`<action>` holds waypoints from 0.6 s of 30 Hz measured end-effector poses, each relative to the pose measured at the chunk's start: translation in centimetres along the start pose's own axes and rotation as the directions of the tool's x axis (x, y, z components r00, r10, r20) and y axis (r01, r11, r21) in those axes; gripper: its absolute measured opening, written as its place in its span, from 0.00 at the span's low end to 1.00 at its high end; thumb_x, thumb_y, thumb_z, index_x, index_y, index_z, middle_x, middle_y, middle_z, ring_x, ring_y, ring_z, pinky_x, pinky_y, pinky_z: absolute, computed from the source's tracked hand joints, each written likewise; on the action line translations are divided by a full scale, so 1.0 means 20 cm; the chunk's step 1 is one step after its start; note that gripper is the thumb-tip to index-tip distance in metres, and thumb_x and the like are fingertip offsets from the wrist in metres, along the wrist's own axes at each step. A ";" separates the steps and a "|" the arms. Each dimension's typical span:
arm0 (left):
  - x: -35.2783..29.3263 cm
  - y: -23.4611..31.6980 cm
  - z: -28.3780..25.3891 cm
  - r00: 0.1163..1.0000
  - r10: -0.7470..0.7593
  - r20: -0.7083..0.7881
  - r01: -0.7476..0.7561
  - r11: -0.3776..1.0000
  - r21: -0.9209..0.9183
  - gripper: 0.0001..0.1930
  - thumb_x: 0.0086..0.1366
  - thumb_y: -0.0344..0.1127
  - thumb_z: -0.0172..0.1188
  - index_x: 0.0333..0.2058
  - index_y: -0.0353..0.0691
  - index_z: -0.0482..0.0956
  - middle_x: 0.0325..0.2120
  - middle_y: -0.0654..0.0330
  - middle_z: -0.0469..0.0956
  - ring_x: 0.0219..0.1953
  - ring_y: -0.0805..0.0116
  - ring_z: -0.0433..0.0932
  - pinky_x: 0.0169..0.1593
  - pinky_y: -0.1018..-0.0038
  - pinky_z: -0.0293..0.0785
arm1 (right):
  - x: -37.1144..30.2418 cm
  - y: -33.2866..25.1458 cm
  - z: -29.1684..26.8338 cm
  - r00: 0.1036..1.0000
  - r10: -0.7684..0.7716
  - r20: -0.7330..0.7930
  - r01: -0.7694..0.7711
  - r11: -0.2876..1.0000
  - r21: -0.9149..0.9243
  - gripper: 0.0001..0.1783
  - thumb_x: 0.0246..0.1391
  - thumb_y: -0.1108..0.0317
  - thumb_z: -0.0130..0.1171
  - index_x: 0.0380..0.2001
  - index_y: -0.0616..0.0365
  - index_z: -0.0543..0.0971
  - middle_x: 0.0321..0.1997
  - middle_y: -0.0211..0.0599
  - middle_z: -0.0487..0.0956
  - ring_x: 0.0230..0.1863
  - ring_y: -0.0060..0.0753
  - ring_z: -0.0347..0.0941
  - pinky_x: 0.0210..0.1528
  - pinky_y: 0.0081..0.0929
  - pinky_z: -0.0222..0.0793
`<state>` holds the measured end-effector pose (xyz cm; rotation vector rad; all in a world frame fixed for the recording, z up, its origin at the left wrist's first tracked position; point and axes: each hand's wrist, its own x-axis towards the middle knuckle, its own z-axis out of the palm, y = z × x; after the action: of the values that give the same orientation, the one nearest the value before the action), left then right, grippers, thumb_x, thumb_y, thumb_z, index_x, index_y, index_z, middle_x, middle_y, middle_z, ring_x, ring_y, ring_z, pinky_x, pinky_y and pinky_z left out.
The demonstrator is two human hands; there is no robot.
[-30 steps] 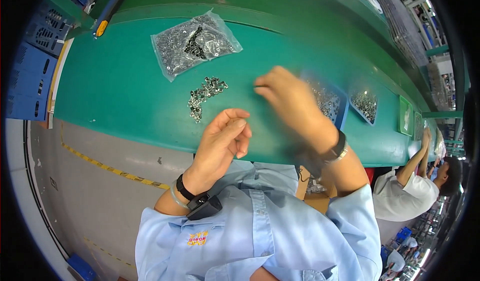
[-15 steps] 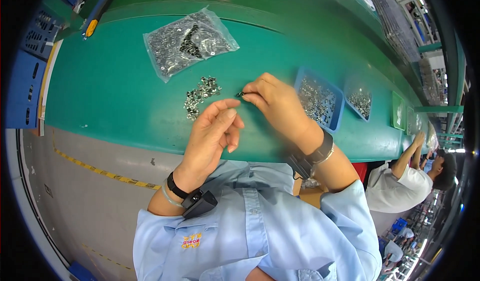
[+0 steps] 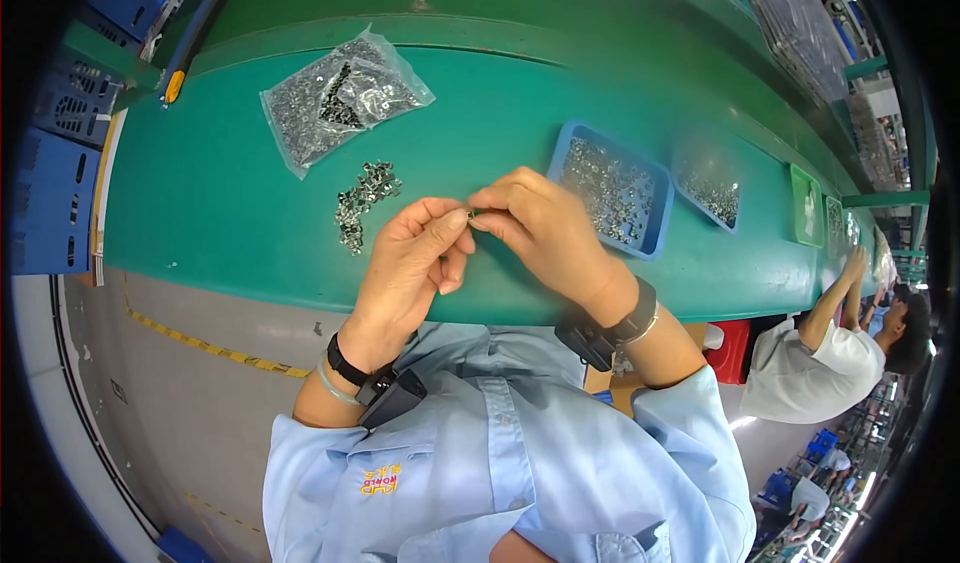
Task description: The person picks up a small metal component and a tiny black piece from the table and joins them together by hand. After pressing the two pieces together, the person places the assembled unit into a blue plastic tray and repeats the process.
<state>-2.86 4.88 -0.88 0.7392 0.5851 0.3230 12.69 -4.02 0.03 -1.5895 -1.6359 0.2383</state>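
Above the green bench, my two hands meet at the fingertips over a tiny shiny metal part [image 3: 470, 217]. My left hand [image 3: 412, 255] pinches it between thumb and forefinger, the other fingers curled. My right hand [image 3: 545, 225] grips it from the right side with thumb and fingertips. The part's exact kind is too small to make out. Left of my hands lies a loose pile of small metal pieces [image 3: 366, 198]. Behind that pile rests a clear plastic bag [image 3: 300, 113] full of similar small pieces.
On the right stand a blue tray [image 3: 655, 225] of small metal pieces, a second blue tray [image 3: 722, 225] and a green tray [image 3: 797, 188]. Blue crates [image 3: 55, 203] border the bench [image 3: 220, 233] at left. A co-worker [image 3: 820, 373] sits farther along on the right.
My right hand has brought a small dark part to my left hand. The left fingers have closed on it. The whole view has shifted slightly.
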 end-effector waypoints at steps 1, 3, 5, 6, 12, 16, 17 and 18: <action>0.01 -0.01 0.00 1.000 -0.013 0.011 0.013 1.000 -0.028 0.10 0.66 0.36 0.53 0.41 0.36 0.72 0.24 0.62 0.73 0.18 0.79 0.68 0.19 0.82 0.60 | -0.02 0.00 0.00 0.998 0.064 -0.020 -0.063 0.997 0.034 0.08 0.46 0.71 0.62 0.32 0.57 0.77 0.29 0.36 0.76 0.32 0.38 0.74 0.31 0.29 0.70; 0.02 -0.03 0.01 1.000 -0.019 0.025 0.022 0.996 -0.086 0.09 0.66 0.35 0.53 0.40 0.37 0.72 0.24 0.63 0.73 0.18 0.79 0.67 0.19 0.82 0.60 | -0.04 0.00 0.02 0.980 0.191 -0.051 -0.185 0.977 0.106 0.09 0.46 0.72 0.63 0.32 0.57 0.76 0.30 0.36 0.76 0.32 0.38 0.74 0.31 0.28 0.71; 0.03 -0.04 0.02 0.999 -0.024 0.049 0.033 0.977 -0.210 0.07 0.65 0.35 0.53 0.37 0.38 0.72 0.22 0.64 0.73 0.18 0.80 0.67 0.18 0.82 0.59 | -0.05 0.00 0.04 0.986 0.136 -0.095 -0.127 0.988 0.091 0.09 0.45 0.72 0.63 0.33 0.56 0.76 0.30 0.37 0.76 0.32 0.38 0.74 0.31 0.28 0.71; 0.03 -0.05 0.02 0.998 -0.026 0.050 0.036 0.978 -0.208 0.07 0.65 0.35 0.53 0.37 0.38 0.72 0.22 0.64 0.73 0.18 0.80 0.67 0.18 0.82 0.59 | -0.06 0.01 0.05 0.988 0.077 -0.133 -0.067 0.995 0.072 0.10 0.45 0.72 0.63 0.33 0.56 0.76 0.30 0.37 0.77 0.31 0.38 0.74 0.31 0.28 0.71; 0.03 -0.05 0.02 1.000 -0.023 0.019 0.027 0.961 -0.275 0.06 0.65 0.35 0.53 0.34 0.40 0.72 0.22 0.64 0.73 0.17 0.80 0.66 0.18 0.82 0.58 | -0.04 0.01 0.06 0.985 0.053 -0.162 -0.037 0.995 0.096 0.11 0.45 0.73 0.63 0.34 0.56 0.75 0.31 0.37 0.77 0.31 0.38 0.74 0.31 0.28 0.70; 0.02 -0.05 -0.02 0.999 0.037 -0.019 -0.040 0.982 -0.187 0.06 0.65 0.35 0.53 0.35 0.40 0.72 0.23 0.64 0.73 0.16 0.80 0.65 0.18 0.83 0.58 | -0.03 0.00 0.04 0.992 0.029 -0.124 -0.016 0.995 0.099 0.11 0.45 0.74 0.63 0.34 0.57 0.75 0.31 0.37 0.77 0.31 0.37 0.74 0.31 0.28 0.70; 0.02 -0.04 -0.02 0.997 0.066 -0.036 -0.070 0.988 -0.140 0.06 0.65 0.35 0.53 0.36 0.39 0.72 0.23 0.64 0.73 0.16 0.81 0.65 0.18 0.83 0.58 | -0.03 -0.01 0.03 0.991 0.067 -0.117 -0.053 0.991 0.119 0.11 0.45 0.74 0.63 0.34 0.57 0.75 0.31 0.36 0.77 0.32 0.36 0.74 0.31 0.27 0.70; 0.02 -0.03 -0.02 0.997 0.067 -0.036 -0.071 0.987 -0.142 0.06 0.65 0.35 0.53 0.36 0.39 0.72 0.23 0.64 0.73 0.16 0.81 0.65 0.18 0.83 0.58 | -0.03 -0.01 0.02 0.988 0.106 -0.109 -0.091 0.986 0.138 0.11 0.46 0.75 0.63 0.34 0.57 0.75 0.31 0.36 0.77 0.32 0.34 0.75 0.32 0.27 0.70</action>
<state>-2.71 4.78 -1.69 0.6181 0.5608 0.4366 12.18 -4.51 -0.35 -1.5554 -1.4251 0.2952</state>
